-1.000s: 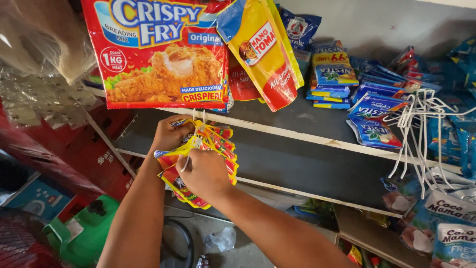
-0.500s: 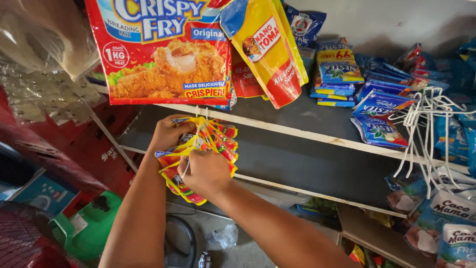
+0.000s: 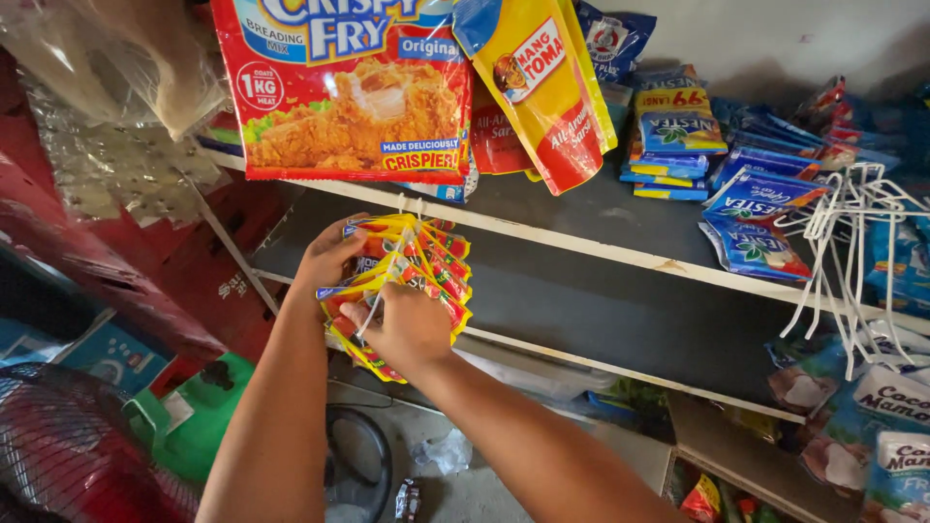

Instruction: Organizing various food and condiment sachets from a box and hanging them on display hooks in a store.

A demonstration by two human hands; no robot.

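Right now both hands grip a fanned bunch of red-and-yellow sachets (image 3: 407, 281) hanging from the shelf edge (image 3: 601, 247): the left hand (image 3: 329, 257) clasps its upper left side, the right hand (image 3: 407, 329) closes around its lower part, below a big breading-mix pack (image 3: 349, 92).

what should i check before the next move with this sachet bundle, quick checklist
1. Left hand grips the bundle of red and yellow sachets: ok.
2. Right hand pinches the bundle's lower part: ok.
3. White string at the bundle's top runs up to the shelf edge: ok; whether it is tied, cannot tell.
4. Sachets fanned evenly, none slipping: cannot tell.
5. Big red breading mix pack hangs close above the hands: not ok for headroom.
6. White wire hooks are away from the hands: ok.
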